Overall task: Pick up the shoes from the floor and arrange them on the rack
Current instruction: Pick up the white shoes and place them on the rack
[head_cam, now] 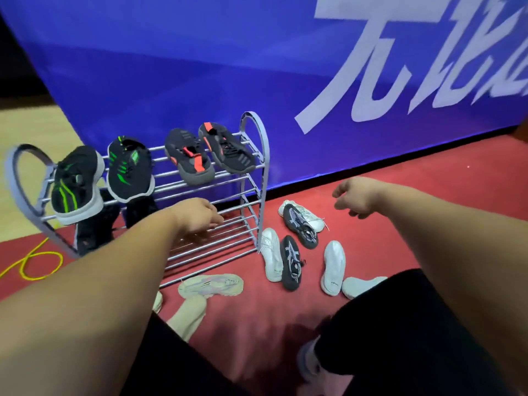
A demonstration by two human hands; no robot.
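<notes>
A grey metal shoe rack [258, 155] stands on the red carpet. Its top shelf carries two black-and-green shoes [130, 170] and two black-and-red shoes [225, 148]. A dark pair sits on the middle shelf [94, 227]. My left hand [200, 217] hovers in front of the lower shelves, fingers loosely curled, holding nothing. My right hand [357, 197] hangs empty above the floor shoes. On the floor right of the rack lie white shoes [271, 254] [333, 267] and black patterned shoes [300, 225] [291, 262]. A pale shoe [211, 285] lies sole-up before the rack.
A blue banner [200, 67] with white characters stands right behind the rack. A yellow cable [37, 261] loops on the carpet at the left. My legs in black trousers and a beige sock [188, 315] fill the bottom. Another white shoe [361, 285] lies near my right knee.
</notes>
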